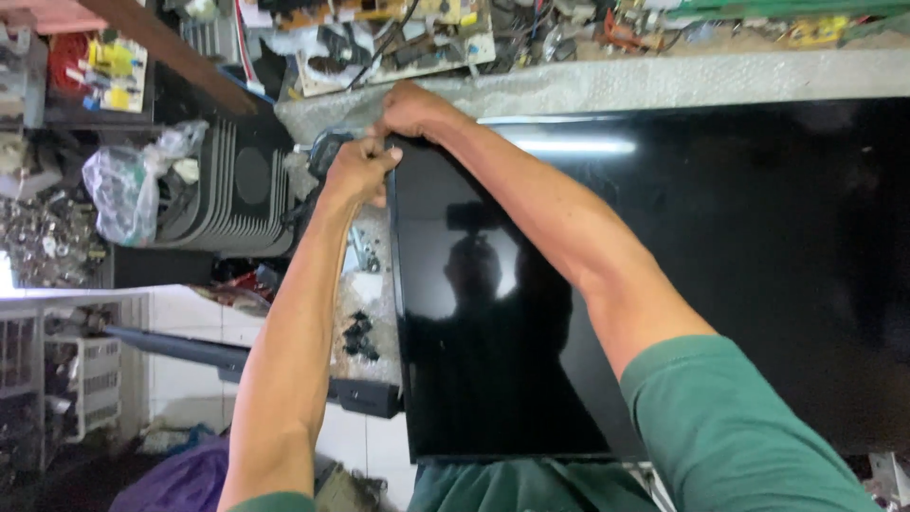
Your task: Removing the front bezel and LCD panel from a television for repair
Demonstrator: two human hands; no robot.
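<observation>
Green sleeves (pixel 730 436) frame 2 outstretched bare arms meeting at the far left corner of a flat black screen (pixel 720 284) lying on a grey bench (pixel 664 81). Left hand (pixel 358 171) and right hand (pixel 412 112) both pinch that corner's edge.

The black screen panel (pixel 664 284) ran off the right edge of the view, and the right forearm covered part of its glass — its far corner lay hidden under the right hand (pixel 417 112) and the left hand (pixel 358 171). Whatever the fingers pinched there could not be made out. The clutter of circuit boards (pixel 379 38) along the top was cut off and too jumbled to tell apart.
</observation>
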